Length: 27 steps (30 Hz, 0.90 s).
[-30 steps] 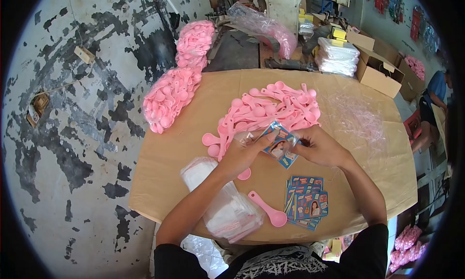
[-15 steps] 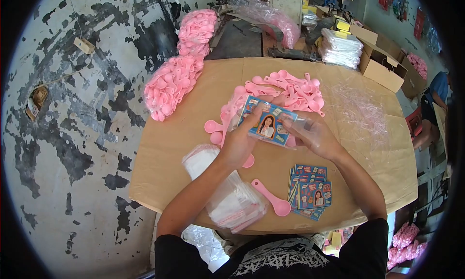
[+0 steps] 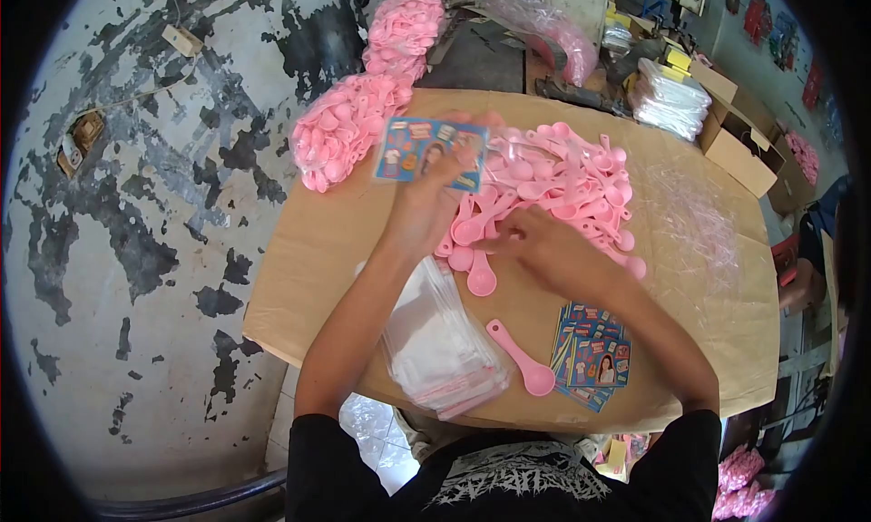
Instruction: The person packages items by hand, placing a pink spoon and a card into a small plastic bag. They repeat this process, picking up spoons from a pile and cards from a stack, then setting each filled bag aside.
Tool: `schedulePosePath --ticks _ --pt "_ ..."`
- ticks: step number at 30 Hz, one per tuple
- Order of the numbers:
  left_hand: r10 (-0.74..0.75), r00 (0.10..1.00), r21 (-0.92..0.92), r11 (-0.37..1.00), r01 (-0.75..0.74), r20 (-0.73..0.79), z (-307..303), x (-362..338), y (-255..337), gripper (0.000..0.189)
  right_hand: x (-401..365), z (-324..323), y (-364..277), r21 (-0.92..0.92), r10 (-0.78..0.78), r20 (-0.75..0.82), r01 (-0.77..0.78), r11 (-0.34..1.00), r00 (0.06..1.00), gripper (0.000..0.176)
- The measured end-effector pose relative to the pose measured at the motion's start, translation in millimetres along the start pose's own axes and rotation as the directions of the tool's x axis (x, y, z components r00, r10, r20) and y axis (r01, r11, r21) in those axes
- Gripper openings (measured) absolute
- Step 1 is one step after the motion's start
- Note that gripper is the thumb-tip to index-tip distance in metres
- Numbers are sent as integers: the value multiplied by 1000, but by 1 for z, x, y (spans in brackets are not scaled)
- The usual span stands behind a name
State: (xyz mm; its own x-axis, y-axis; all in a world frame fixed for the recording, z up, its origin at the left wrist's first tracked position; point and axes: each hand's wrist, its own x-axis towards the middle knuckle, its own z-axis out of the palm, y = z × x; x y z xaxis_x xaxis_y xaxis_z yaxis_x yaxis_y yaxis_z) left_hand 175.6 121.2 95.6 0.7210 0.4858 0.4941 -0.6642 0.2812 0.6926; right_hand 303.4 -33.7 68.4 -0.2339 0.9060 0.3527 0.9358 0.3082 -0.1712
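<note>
My left hand (image 3: 434, 191) grips a clear plastic bag with a blue printed card (image 3: 413, 150) in it, raised at the left side of the spoon pile. The thumb lies across the card's front. Just right of it, my right hand (image 3: 549, 250) reaches over the pile of pink plastic spoons (image 3: 544, 164), fingers part bent and apart, with nothing visible in them. A single pink spoon (image 3: 522, 359) lies nearer my body. Left of that spoon is a stack of clear plastic bags (image 3: 435, 341); right of it is a fanned stack of blue cards (image 3: 599, 363).
Bulging bags of pink spoons (image 3: 349, 127) stand at the table's back left edge. Plastic scraps (image 3: 694, 223) lie on the right of the brown paper cover (image 3: 308, 268). Cardboard boxes (image 3: 739, 146) and wrapped packs (image 3: 670, 103) sit behind. Another person (image 3: 807, 268) is at far right.
My left hand has carried the bagged card left and away from me. My right hand has let go of it and moved down to the spoons. The view has shifted slightly.
</note>
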Motion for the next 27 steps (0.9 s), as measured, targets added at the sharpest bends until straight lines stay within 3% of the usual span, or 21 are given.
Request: schedulePosePath --ticks 3,4,7,8,10,13,15,17,18,23,27 --pt "-188 979 252 946 203 -83 2 -6 -6 41 12 20 -8 -2 25 10 -24 1000 1000 26" --pt "-183 983 210 960 186 -37 4 -6 -9 44 12 24 -3 44 68 66 -71 996 995 22" --pt "-195 981 124 974 192 10 1 -5 -13 42 8 19 12 11 -109 -241 115 993 964 18" --pt "-158 987 82 985 155 39 -6 -4 -18 38 4 12 14 196 46 -248 4 981 968 19" --pt "-139 990 47 989 139 3 -11 -2 -17 36 -1 -6 13 538 341 -180 -198 819 923 20" --pt "-91 994 9 996 92 -60 -12 0 -17 35 -13 -16 48 668 601 16 -456 588 799 30" --pt "-61 993 -7 998 60 -100 -15 1 -18 35 -14 -34 61 770 602 37 -407 491 797 36" --pt "-47 987 -27 999 44 -155 -14 3 -17 37 -17 -51 71 740 534 -73 -313 596 842 41" --pt "-41 982 -37 999 35 -182 -14 3 -17 38 -19 -58 76 639 445 -183 -238 732 877 43" --pt "-82 982 -92 994 67 -171 -17 2 -25 37 -22 -94 58 729 569 3 -391 561 822 35" --pt "-87 994 -11 996 87 -70 -6 -6 -35 35 -13 -80 37 741 495 11 -340 580 869 27"
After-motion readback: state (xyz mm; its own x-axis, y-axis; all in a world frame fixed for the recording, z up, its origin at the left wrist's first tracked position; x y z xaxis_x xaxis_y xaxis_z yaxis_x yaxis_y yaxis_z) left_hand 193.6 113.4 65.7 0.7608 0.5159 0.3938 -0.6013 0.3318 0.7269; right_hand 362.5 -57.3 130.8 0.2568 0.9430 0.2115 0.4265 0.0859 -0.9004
